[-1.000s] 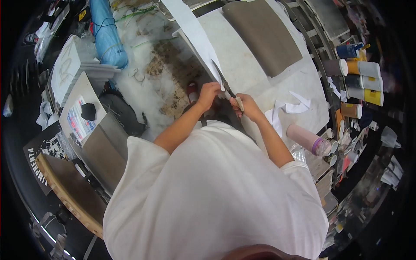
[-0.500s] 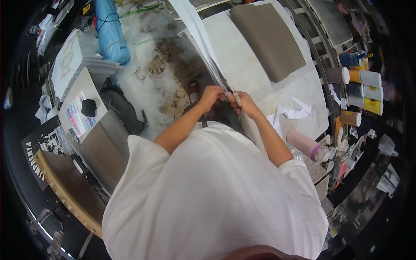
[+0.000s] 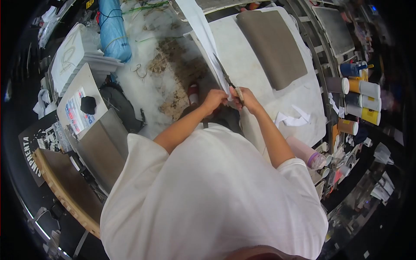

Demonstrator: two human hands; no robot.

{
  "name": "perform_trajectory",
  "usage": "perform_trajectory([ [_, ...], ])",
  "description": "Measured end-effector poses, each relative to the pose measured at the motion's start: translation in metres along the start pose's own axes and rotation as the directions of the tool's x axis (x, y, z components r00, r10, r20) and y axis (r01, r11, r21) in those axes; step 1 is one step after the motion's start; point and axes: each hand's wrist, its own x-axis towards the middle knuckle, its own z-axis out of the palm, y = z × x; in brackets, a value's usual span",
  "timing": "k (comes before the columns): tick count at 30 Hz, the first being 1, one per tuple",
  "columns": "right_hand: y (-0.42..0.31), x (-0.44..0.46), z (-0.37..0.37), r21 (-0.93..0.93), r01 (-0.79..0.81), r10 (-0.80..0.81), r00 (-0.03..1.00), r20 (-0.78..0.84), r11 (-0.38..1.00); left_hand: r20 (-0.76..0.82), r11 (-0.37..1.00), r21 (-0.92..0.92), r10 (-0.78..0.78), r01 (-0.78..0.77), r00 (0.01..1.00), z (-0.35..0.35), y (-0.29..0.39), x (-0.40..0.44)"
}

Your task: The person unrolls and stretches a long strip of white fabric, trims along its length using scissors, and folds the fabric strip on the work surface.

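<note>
A: Scissors (image 3: pixel 228 79), position relative to the brown pad (image 3: pixel 273 50)?

B: Left of the pad, nearer the wearer. Long axis points away from the body, tips angled leftward, roughly along the white strip (image 3: pixel 197 21).

A: Grip?

B: Right hand (image 3: pixel 248 99) wrapped on the handles, on the scissors' pad side. Left hand (image 3: pixel 213 102) pinches the strip's near end, farther from the pad. Blade opening: cannot tell.
</note>
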Motion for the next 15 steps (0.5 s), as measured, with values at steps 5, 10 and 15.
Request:
perform_trajectory([
  [5,0.002,-0.001,0.0,-0.103,0.011,-0.018,0.997,-0.069,0.995,-0.002,1.0,0.014,0.007,-0.006,1.0,0.001,0.001,-0.001],
  [10,0.001,0.008,0.002,-0.1,0.064,-0.074,0.992,-0.1,0.993,0.025,0.997,0.069,0.027,-0.029,0.999,0.0,-0.001,0.002],
  [15,-0.006,0.021,0.004,-0.109,0.06,-0.07,0.994,-0.087,0.992,0.034,0.998,0.059,-0.011,0.009,0.999,0.0,0.003,0.002],
])
